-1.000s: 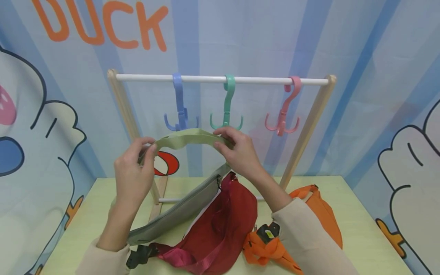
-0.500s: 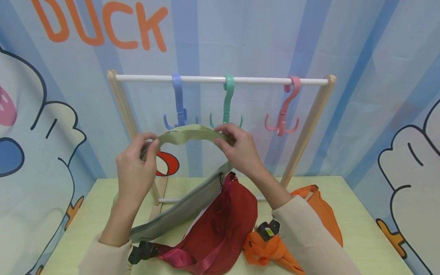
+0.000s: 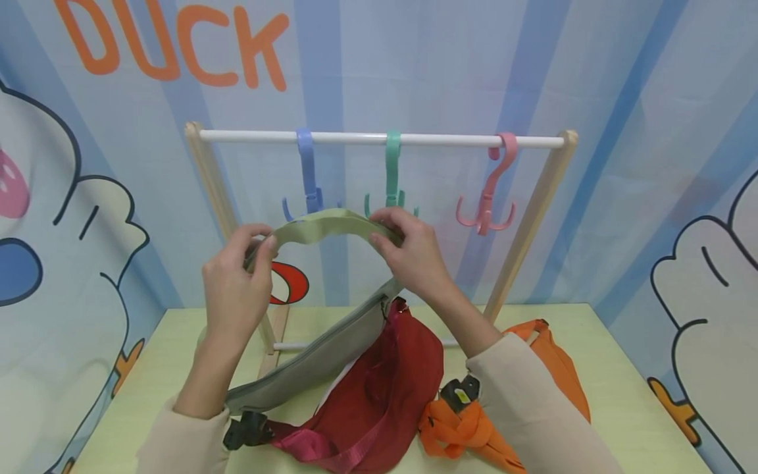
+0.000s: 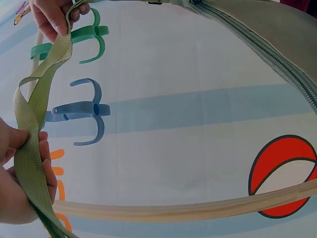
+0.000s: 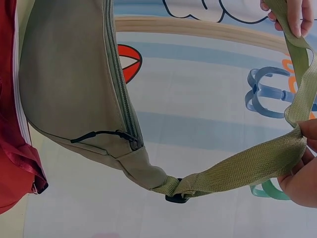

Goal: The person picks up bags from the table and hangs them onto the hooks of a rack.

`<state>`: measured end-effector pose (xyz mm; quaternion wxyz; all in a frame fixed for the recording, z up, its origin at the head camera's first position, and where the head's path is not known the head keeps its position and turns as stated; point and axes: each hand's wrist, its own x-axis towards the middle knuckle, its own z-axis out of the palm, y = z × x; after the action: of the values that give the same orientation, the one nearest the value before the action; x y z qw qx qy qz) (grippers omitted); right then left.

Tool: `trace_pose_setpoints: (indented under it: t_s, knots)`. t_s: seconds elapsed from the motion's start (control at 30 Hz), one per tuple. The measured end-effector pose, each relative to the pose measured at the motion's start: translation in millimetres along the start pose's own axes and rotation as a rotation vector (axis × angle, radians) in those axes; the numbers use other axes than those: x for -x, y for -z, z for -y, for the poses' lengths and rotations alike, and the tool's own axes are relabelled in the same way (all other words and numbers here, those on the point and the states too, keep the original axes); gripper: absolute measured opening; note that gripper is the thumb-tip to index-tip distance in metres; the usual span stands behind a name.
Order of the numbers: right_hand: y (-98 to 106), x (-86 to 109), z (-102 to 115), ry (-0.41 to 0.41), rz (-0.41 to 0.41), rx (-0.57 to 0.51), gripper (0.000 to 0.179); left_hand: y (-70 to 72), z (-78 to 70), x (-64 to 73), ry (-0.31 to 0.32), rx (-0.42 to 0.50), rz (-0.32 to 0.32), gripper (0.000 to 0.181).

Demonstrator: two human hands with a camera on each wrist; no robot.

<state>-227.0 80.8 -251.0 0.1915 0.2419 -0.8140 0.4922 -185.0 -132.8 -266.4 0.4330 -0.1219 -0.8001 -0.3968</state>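
Both hands hold up the light green strap (image 3: 322, 227) of a grey-green waist bag (image 3: 314, 355). My left hand (image 3: 237, 283) pinches the strap's left part between thumb and fingers; my right hand (image 3: 414, 253) pinches it farther right, and the webbing arches between them. Below hangs the bag, tilted, its zipper (image 5: 124, 104) running along one edge in the right wrist view. Just behind the strap are a blue hook (image 3: 308, 171) and a green hook (image 3: 392, 168), their lower prongs partly covered by strap and right hand.
A pink hook (image 3: 488, 184) hangs farther right on the white bar (image 3: 450, 139) of a wooden rack (image 3: 530, 230). A red waist bag (image 3: 385, 395) with a black buckle (image 3: 245, 430) lies in front on the table (image 3: 628, 408). An orange waist bag (image 3: 556, 368) is partly behind the right sleeve.
Both hands have risen slightly with the strap, and the grey-green bag has lifted a little with it. The green hook has turned on the bar.
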Motion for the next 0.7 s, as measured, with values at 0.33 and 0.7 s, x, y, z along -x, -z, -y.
trace_pose_setpoints:
  t_s: [0.33, 0.7]
  knots:
    - [-3.6, -2.3, 3.1, 0.007, -0.022, 0.007, 0.019, -1.4, -1.4, -4.1, -0.003, -0.007, -0.002, 0.01]
    - [-5.5, -5.0, 5.9, -0.012, -0.027, 0.007, 0.02, -2.1, -0.5, -9.4, -0.01, -0.002, 0.001, 0.01]
